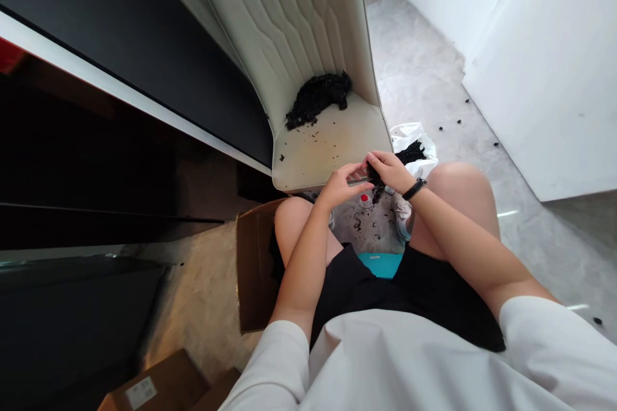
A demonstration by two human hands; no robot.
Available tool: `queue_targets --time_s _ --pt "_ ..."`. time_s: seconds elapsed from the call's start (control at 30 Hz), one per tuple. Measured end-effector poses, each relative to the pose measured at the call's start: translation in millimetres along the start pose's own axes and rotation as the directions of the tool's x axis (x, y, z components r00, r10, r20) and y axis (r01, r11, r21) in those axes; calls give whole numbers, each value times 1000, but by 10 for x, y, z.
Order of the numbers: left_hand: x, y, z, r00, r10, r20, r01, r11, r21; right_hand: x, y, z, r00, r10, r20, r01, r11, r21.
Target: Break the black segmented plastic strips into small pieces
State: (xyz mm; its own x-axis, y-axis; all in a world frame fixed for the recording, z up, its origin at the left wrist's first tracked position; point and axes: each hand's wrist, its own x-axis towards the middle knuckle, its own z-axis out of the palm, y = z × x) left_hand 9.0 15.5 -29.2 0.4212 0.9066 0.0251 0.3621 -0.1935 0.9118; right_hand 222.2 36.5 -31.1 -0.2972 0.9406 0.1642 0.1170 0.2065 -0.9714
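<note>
Pinching a black clump point(377, 192), right grip point(391, 170) closed, left grip point(339, 186) partly open

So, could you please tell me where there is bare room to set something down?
The chair seat is bare along its front edge, left of the left hand; so is the floor between the open cardboard box and the dark panels. Crowded: the seat's rear, with its dark clump, and between the knees.

A gap lay between the knees point(460, 205) near centre.
The chair seat point(308, 164) bounded it above, the cardboard box point(253, 270) stood at lower left, and the white bag point(405, 131) right of the seat.
</note>
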Motion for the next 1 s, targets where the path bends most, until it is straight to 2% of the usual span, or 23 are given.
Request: queue_targets --time_s 0.1,0.17,0.27,0.4,0.5,0.63,0.8,0.93,1.0 --pt "-23 -19 45 995 -94 -15 92 991 -97 53 -78 76 998 -27 -62 26 1000 -8" --pt "-33 -37 74 994 -109 -18 106 987 -122 90 -123 124 996 -51 -76 49 999 -22" --pt "-34 -76 86 993 -92 -71 83 989 -122 138 -188 192 994 -65 -92 65 998 -6" --pt "-32 -103 12 988 -50 -147 32 991 -126 174 -273 230 989 -55 -137 64 996 64" --pt "-55 -73 -64 986 -38 -163 17 992 -128 177 -321 203 997 -62 -44 66 991 115" --pt "-105 -11 -104 995 -31 -99 23 996 -89 170 -313 142 983 -115 141 108 993 56" --pt "-127 38 -117 1000 2 -26 -5 996 -85 169 -230 75 972 -114 207 129 990 -61" --pt "-129 78 -147 999 -40 -22 38 996 -81 147 -235 41 948 -93 305 142 980 -140" --pt "-129 88 -136 998 -61 -11 59 992 -111 125 -264 51 947 -100 304 147 980 -137"
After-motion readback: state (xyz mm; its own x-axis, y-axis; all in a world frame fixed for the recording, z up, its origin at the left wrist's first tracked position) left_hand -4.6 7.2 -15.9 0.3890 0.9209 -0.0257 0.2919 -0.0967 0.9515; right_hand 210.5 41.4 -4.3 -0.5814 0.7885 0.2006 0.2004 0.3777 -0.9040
